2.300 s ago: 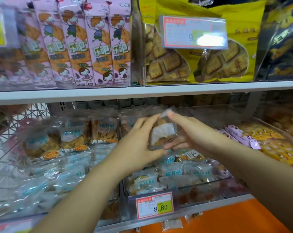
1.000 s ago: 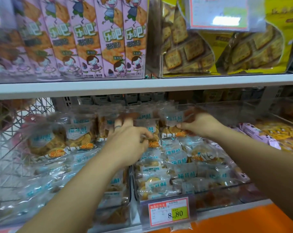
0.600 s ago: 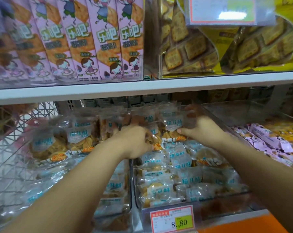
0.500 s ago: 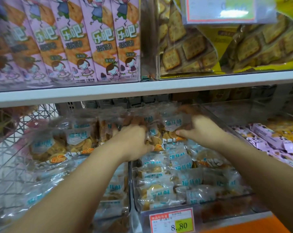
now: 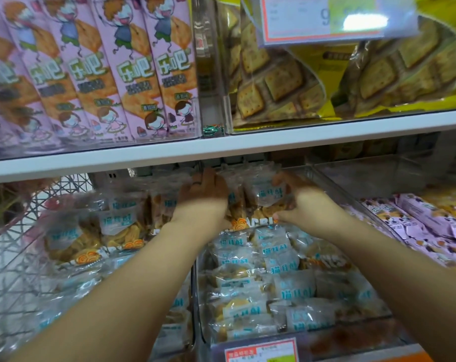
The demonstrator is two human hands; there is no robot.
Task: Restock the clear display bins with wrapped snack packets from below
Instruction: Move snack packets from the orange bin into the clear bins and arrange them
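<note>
- My left hand (image 5: 203,198) lies flat, fingers stretched up against the standing row of clear, crinkly film snack packets (image 5: 236,202) at the back of the clear plastic bin (image 5: 196,296). It grips nothing.
- My right hand (image 5: 309,205) grasps one upright packet (image 5: 264,194) in that row, fingers curled over its top edge and thumb at its lower edge.
- The film is glossy and wrinkled, with pale blue printed labels. Golden swirled biscuits show through.
- In front of the row, more of these packets lie flat and heaped, filling the bin to its front wall.
- A red-bordered paper price tag (image 5: 260,351) hangs on that front wall.
- The bin just to the right holds small lilac wrapped bars (image 5: 430,226).
- The white shelf (image 5: 221,146) above carries tall pink cardboard cartons (image 5: 132,74) and yellow bags of square crackers (image 5: 287,74).
- A white wire mesh panel (image 5: 25,231) stands at the far left.
</note>
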